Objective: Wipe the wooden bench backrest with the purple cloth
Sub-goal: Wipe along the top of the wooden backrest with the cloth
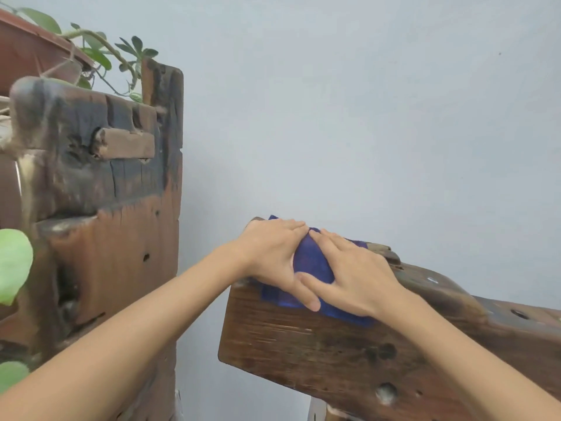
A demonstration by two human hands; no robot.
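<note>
The wooden bench backrest (334, 350) is a thick dark-brown plank slanting from the middle of the view down to the right, with knot holes in its face. The purple cloth (311, 259) is draped over its upper left end. My left hand (273, 253) lies flat on the cloth's left part, fingers straight, thumb pointing down the plank's face. My right hand (352, 275) presses flat on the cloth's right part, its thumb crossing toward the left thumb. Most of the cloth is hidden under both hands.
A tall weathered wooden stand (121, 208) rises at the left, close to the backrest's end. A reddish planter (33, 47) with trailing green leaves (15, 262) sits on and beside it. A pale blue-grey wall (364, 117) is behind everything.
</note>
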